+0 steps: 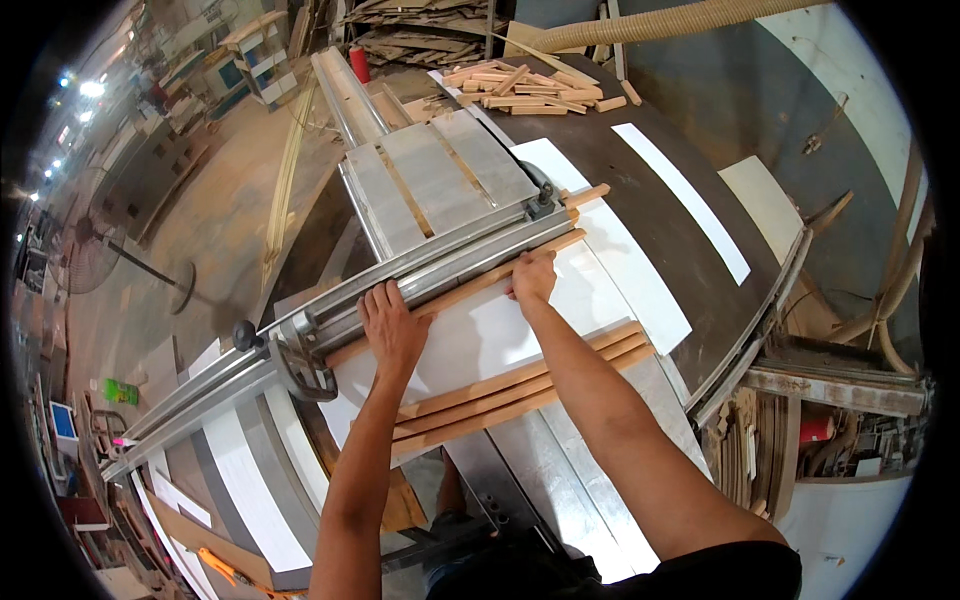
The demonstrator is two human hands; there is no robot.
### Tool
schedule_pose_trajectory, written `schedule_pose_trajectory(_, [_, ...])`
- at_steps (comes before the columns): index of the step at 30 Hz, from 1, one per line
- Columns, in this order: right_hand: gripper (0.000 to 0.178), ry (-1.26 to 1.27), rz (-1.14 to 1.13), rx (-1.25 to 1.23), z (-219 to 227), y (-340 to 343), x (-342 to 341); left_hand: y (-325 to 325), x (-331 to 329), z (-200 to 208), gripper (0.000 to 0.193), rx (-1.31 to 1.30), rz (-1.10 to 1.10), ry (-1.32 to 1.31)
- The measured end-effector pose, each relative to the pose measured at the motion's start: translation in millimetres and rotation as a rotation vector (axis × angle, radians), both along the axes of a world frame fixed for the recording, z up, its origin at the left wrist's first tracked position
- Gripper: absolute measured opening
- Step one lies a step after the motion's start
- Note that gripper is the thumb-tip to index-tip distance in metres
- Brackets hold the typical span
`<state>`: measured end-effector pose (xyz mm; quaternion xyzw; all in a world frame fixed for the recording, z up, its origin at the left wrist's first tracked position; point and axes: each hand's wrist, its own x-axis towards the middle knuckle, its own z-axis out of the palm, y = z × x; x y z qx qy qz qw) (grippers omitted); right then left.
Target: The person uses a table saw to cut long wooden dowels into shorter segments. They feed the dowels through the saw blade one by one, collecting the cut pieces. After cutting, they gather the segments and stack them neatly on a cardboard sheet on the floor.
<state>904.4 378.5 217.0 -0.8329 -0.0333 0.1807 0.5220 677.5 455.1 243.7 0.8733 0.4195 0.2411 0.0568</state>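
A long wooden strip (470,289) lies along the metal fence (440,276) of a sliding saw table. My left hand (393,330) reaches over the strip, its fingers hooked on the fence and its thumb against the wood. Toward the strip's far right end, my right hand (533,278) pinches it with curled fingers. Beneath is a white board (465,345). Three more wooden strips (480,400) lie side by side nearer me, under my right forearm. Past the fence end another piece of wood (588,196) sticks out. The saw blade cannot be made out.
A pile of short wooden pieces (520,88) sits on the dark tabletop (680,230) at the back. The slotted metal carriage (440,180) stands beyond the fence. A curved clamp handle (300,375) juts out left of my left hand. A standing fan (90,240) is far left.
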Motion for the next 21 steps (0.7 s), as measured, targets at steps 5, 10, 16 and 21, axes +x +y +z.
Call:
schedule_pose_trajectory(5, [0.059,0.002,-0.047,-0.008,-8,-17,2,-7,-8,-2,0.090,-0.010,-0.094,0.000])
schedule_pose_trajectory(10, [0.056,0.138,-0.112,0.041,12,-59,-22,-52,-26,-23,0.093,-0.015,-0.241,0.029])
schedule_pose_trajectory(16, [0.061,0.120,-0.223,0.121,26,-169,-54,-111,-38,-13,0.090,-0.302,-0.536,0.191])
schedule_pose_trajectory(21, [0.042,0.105,-0.159,0.281,48,-318,-144,-177,-76,-6,0.089,-0.219,-0.626,0.127])
